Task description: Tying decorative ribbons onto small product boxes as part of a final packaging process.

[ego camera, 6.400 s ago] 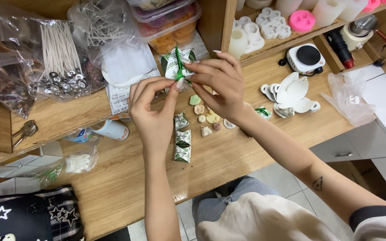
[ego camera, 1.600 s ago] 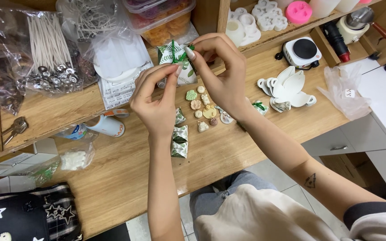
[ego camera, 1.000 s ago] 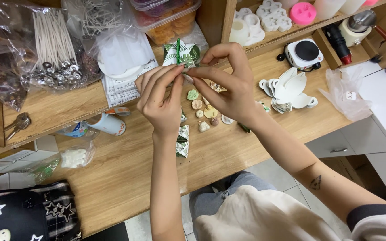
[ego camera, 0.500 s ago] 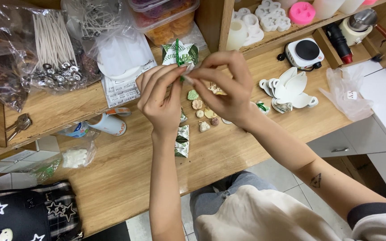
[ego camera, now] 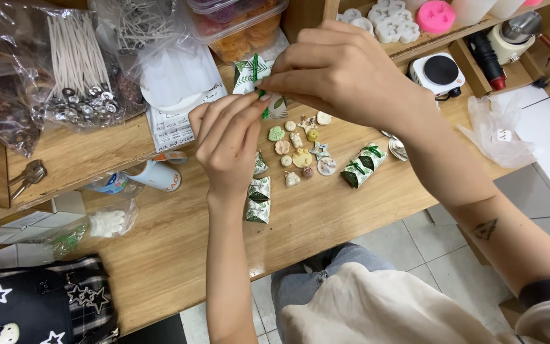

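Left hand [ego camera: 227, 143] and right hand [ego camera: 335, 70] pinch a green ribbon [ego camera: 257, 76] on a leaf-print packet [ego camera: 256, 83] between fingertips; below them, tied packets [ego camera: 361, 167] lie finished and small moulded pieces [ego camera: 300, 150] remain unwrapped.

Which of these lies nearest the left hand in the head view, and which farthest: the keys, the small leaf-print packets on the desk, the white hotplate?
From the left hand:
1. Leaf-print packets, just below and right of the wrist.
2. Keys, far left on the lower shelf.
3. White hotplate, upper right, beyond the right hand.

Keys and hotplate are nearly equal; I wouldn't rank them firmly.
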